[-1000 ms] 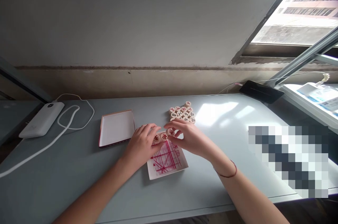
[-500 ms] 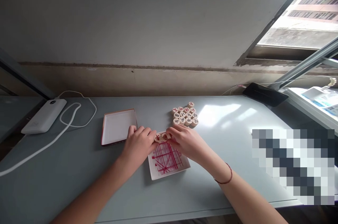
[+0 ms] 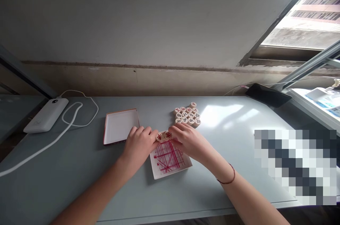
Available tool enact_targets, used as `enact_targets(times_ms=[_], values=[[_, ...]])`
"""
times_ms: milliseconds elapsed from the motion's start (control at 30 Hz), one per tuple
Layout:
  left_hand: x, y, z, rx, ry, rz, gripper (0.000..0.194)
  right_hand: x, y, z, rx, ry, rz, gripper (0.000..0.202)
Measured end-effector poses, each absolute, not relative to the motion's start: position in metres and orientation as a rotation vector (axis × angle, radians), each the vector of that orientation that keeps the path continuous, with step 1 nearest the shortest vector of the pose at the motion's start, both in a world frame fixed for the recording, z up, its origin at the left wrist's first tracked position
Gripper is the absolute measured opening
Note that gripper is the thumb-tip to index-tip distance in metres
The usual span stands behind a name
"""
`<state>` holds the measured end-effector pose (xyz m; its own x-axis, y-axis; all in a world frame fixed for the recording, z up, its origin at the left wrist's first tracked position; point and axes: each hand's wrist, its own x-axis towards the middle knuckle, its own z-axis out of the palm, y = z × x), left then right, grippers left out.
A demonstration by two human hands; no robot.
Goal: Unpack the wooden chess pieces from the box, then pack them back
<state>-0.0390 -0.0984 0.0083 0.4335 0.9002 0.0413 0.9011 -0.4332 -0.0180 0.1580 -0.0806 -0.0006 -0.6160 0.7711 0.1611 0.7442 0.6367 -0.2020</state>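
Two round wooden Chinese chess pieces, a left one (image 3: pixel 159 137) and a right one (image 3: pixel 168 135), show side by side between my hands at the far edge of a shallow white box (image 3: pixel 174 174). My left hand (image 3: pixel 140 143) closes on the row from the left, thumb and fingers together. From the other end my right hand (image 3: pixel 189 139) pinches it; any further pieces are covered by the fingers. Inside the box lies a clear sheet (image 3: pixel 168 159) printed with a red line grid. Several more chess pieces (image 3: pixel 185 114) stand grouped in stacked or tight rows just beyond my right hand.
Left of the box lies its open lid (image 3: pixel 120 126), white inside. A white power bank (image 3: pixel 46 115) with a looping white cable (image 3: pixel 47 152) is at the far left. At the back right, a dark phone-like slab (image 3: pixel 267 95) leans near the metal frame.
Both hands stay at the box's far edge. The two visible pieces have shifted slightly, the right one turning a little. The whole view has drifted slightly.
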Motion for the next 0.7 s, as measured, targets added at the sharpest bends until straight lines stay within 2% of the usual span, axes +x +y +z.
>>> enact_targets(times_ms=[300,367,467,533,600,700], values=[[-0.04,-0.097,0.004,-2.718,-1.776,-0.01,0.007,0.148,-0.082,-0.007,-1.265,-2.634,0.122,0.005],[-0.042,-0.095,0.002,-2.743,-1.808,-0.082,0.006,0.149,-0.082,-0.005,-1.247,-2.608,0.18,0.002],[-0.045,-0.094,-0.002,-2.813,-1.815,-0.249,0.01,0.16,-0.069,0.003,-1.248,-2.431,0.368,0.007],[-0.047,-0.093,-0.004,-2.843,-1.797,-0.323,0.013,0.174,-0.049,0.008,-1.408,-2.207,0.398,0.012],[-0.05,-0.093,-0.005,-2.845,-1.78,-0.32,0.013,0.188,-0.022,0.012,-1.707,-1.997,0.241,0.018],[-0.051,-0.094,-0.005,-2.826,-1.769,-0.223,0.012,0.205,0.02,0.013,-2.174,-1.923,0.189,0.036]])
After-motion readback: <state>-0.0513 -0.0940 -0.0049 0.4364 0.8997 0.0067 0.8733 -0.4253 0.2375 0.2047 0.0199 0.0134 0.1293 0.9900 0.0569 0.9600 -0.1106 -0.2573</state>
